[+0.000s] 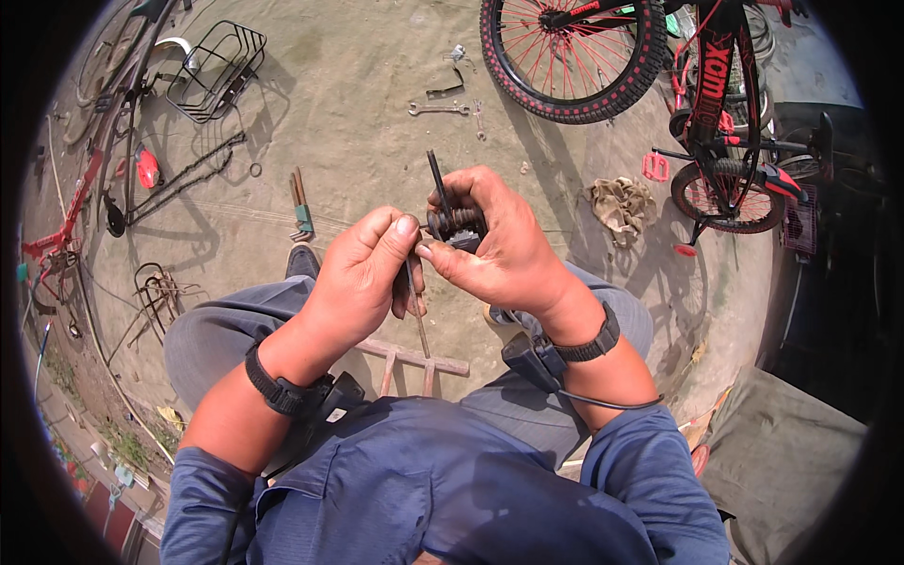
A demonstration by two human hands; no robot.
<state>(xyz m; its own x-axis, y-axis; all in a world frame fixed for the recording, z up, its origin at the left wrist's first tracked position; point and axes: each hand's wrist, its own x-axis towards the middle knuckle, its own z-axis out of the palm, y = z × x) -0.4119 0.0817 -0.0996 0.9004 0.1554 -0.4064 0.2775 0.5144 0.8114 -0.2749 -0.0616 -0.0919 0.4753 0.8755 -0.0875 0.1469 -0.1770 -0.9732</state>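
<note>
Near the middle, my right hand [499,245] holds a dark, greasy metal part [454,221] with a black bar sticking upward from it. My left hand [363,273] is closed beside it, gripping a thin metal rod or cable [419,320] that hangs downward between my hands. The fingertips of both hands are close together at the part's left side. A set of hex keys [302,219] lies on the ground to the left, and two wrenches [438,109] lie beyond my hands.
An upended black-and-red bicycle [716,85] fills the upper right, near a crumpled rag [621,209]. At left lie a black wire basket [212,75], chains, a red frame [71,235] and tangled metal pieces [160,297]. A wooden frame [452,366] lies between my legs.
</note>
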